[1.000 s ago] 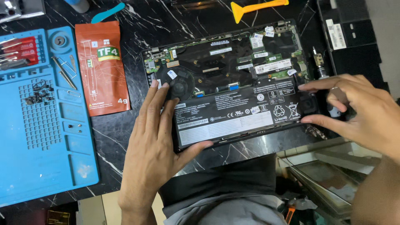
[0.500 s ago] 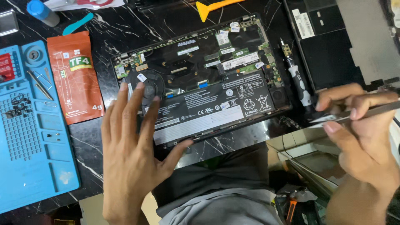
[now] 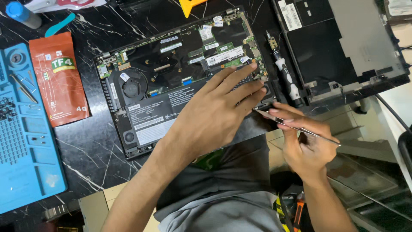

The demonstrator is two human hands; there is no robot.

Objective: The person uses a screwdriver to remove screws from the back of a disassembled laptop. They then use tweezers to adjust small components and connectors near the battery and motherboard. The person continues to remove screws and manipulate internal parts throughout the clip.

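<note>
Head view

1. The opened black laptop base with its exposed circuit board, fan and flat battery [image 3: 171,86] lies at the centre of the black marble-patterned tabletop [image 3: 90,146], its near edge toward the person.
2. The left hand [image 3: 214,111] lies flat on the battery and board toward 3 o'clock of the base, fingers spread apart and pressing down, clamped on nothing.
3. The right hand [image 3: 307,144] is at 4 o'clock of the base, fingers pinched together on a thin flat metal pry tool [image 3: 296,126] whose tip touches the base's near right corner.
4. By my judgement the base is stiff and moderately light but fragile inside; hold it by the frame edges or over the battery, not by board parts or ribbon cables. The tool looks slim and slippery, best gripped near its middle.
5. A black-and-white screwdriver [image 3: 285,77] lies just beside the base at 3 o'clock, close to the working corner.
6. The detached black bottom cover [image 3: 339,47] sits at 2 o'clock.
7. An orange thermal-paste sachet [image 3: 60,77] and a blue silicone work mat [image 3: 25,141] lie at 9 o'clock, well apart from both hands.
</note>
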